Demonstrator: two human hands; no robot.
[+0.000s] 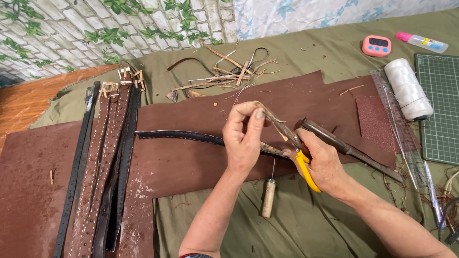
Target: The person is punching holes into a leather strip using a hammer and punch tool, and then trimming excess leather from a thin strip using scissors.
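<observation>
Fingers (253,114) of your left hand (244,143) pinch the raised end of a narrow leather strap (275,122), holding it up off the bench. That strap runs leftward as a dark stitched length (177,137) lying across the brown leather sheet (191,162). Your right hand (322,165) is clenched round yellow-handled snips (306,172), their tip up against the strap just right of your left thumb; whether the blades have closed on it I cannot tell.

Going by how things lie, a good part of the work looks done: far to the left a pile of finished belts (103,162) with buckles lies stacked, and a heap of offcuts (224,71) sits at the far side. This strap's end looks only half trimmed.

Below your hands a wooden-handled awl (268,196) lies on the green cloth (306,224) (mind its point, it aims toward your wrists). Right of your hand a dark metal tool (349,150) lies slantwise, then sandpaper (375,122), a clear ruler (401,134), a spool of white thread (409,88) and the cutting mat (440,105). Open room is nearest you, on the cloth between your forearms and off to the near right.
</observation>
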